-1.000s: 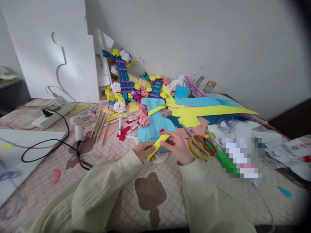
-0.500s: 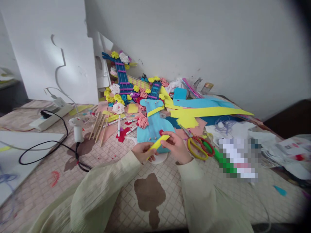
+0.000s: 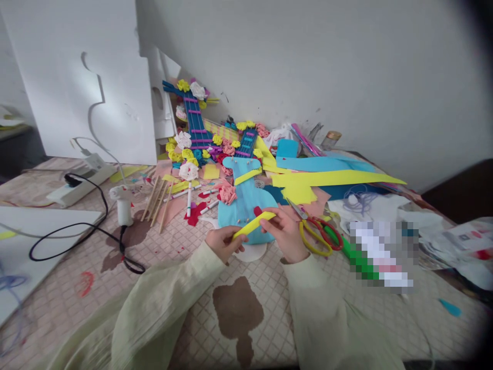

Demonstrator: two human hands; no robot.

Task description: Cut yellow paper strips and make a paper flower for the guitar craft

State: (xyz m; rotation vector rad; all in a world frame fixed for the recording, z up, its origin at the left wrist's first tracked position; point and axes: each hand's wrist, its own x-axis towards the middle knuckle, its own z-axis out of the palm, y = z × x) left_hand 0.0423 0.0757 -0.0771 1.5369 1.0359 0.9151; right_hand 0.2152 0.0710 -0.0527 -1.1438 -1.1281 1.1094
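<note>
yellow paper strip (image 3: 252,225) noted at centre, aslant, held up in front of the near end of a blue paper guitar (image 3: 247,203); contact between the two cannot be confirmed. left hand (image 3: 223,243) grips the strip's near left end, thumb on top; right hand (image 3: 288,235) pinches its far right end. step in hand, as judged: folding or flattening the strip. next move would call for an even pinch at both ends and straight edges. scissors (image 3: 302,213) lie right of the guitar, pink flower (image 3: 227,194) at its left side. glue gun (image 3: 124,205) stands further left.
</note>
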